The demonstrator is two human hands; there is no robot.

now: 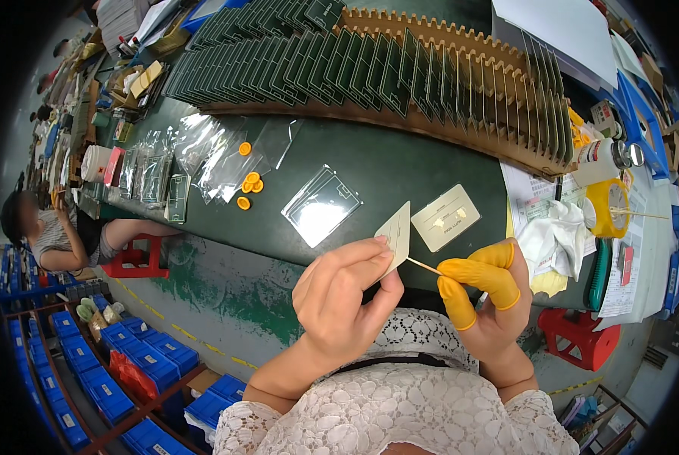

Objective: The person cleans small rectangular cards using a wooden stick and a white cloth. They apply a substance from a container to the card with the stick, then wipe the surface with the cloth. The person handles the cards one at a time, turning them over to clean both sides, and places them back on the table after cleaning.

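Note:
My left hand (338, 307) pinches a thin cream panel (398, 230) with small print, tilted on edge above the table's near side. In my right hand (491, 299), which wears yellow finger cots on the thumb and some fingers, is a thin wooden stick (424, 265). The stick's far end meets the lower edge of the panel; whether it is tipped with cotton cannot be made out. Just beyond my hands, another cream panel (447, 218) lies flat on the green table (400, 163). Left of it rests a small overlapping group of glossy, dark-edged panels (323, 206), reflecting the light.
A long slotted wooden rack (461, 140) of upright dark green panels spans the back. Loose yellow finger cots (253, 182) and transparent bags (226, 163) lie left. At right are a white cloth (555, 243), yellow tape (611, 208) and a bottle (597, 161). Someone (59, 235) sits far left.

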